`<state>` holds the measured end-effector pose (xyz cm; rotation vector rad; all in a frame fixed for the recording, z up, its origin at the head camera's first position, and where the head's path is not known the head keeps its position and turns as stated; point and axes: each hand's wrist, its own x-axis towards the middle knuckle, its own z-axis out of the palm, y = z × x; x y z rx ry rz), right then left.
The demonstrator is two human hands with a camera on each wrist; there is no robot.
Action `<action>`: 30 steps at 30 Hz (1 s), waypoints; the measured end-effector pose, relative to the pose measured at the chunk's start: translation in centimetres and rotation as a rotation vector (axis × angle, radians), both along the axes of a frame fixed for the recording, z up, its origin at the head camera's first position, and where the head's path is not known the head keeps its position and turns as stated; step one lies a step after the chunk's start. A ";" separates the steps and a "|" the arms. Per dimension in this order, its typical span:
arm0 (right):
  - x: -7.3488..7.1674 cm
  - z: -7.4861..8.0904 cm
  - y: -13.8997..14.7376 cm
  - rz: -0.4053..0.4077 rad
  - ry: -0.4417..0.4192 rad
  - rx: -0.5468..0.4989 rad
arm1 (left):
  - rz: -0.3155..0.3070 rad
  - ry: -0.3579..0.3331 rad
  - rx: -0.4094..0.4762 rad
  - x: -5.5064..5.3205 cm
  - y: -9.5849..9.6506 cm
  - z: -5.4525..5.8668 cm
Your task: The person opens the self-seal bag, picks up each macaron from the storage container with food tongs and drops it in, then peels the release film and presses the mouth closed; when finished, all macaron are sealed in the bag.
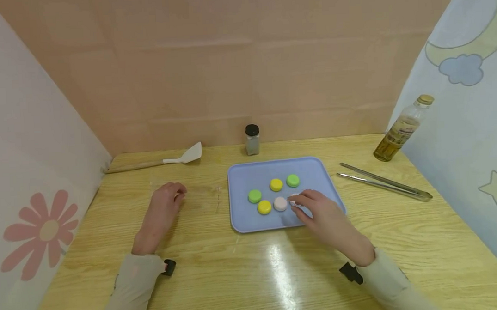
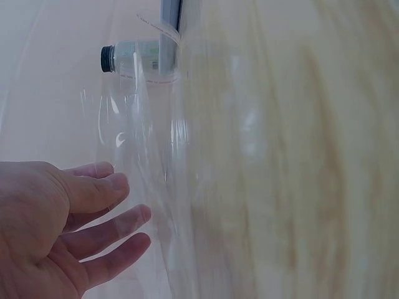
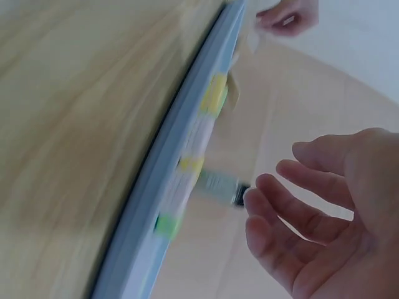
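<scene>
We look over a wood-grained table (image 1: 187,287), and right of its middle lies a flat blue tray (image 1: 241,174) with rounded corners and a low raised rim. Just left of the tray we make out a clear plastic bag (image 2: 168,143), creased and so see-through that little beyond its glints and the strip along its mouth gives it away; its film comes between the left wrist view and whatever lies behind. A white-headed spatula (image 1: 192,153) with a wooden handle lies at the back left, metal tongs (image 1: 383,185) lie with parted arms to the right of the tray, and an upright bottle (image 1: 399,132) of amber liquid stands beyond them. Our left hand (image 1: 162,207) pinches the bag between thumb and forefinger, while our right hand (image 1: 324,216) hovers over the tray's near right part, fingers bent and spread with a gap, gripping nothing that we can see. A small black-lidded jar (image 1: 252,143) stands behind the tray. Smallest are six smooth, round discs on the tray: two green discs (image 1: 293,180), two yellow discs (image 1: 264,207) and two pale pink discs (image 1: 280,204), the rightmost pale one partly hidden by our right fingertips
</scene>
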<state>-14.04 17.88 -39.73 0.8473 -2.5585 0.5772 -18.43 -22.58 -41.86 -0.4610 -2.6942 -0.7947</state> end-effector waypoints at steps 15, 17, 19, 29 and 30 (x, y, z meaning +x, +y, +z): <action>2.5 -0.3 10.7 -0.204 0.062 0.064 | -0.005 0.027 0.013 -0.1 0.0 -0.1; 2.7 -0.5 12.1 -0.231 0.046 0.090 | -0.004 0.028 0.012 -0.1 0.0 -0.2; 3.0 -0.8 13.5 -0.257 0.017 0.118 | -0.004 0.031 0.009 0.0 0.1 -0.2; 4.0 -1.1 20.1 -0.406 -0.183 0.199 | -0.005 0.015 0.007 0.1 0.1 0.0; 4.0 -1.2 20.7 -0.413 -0.184 0.200 | -0.005 0.014 0.009 0.1 0.1 0.0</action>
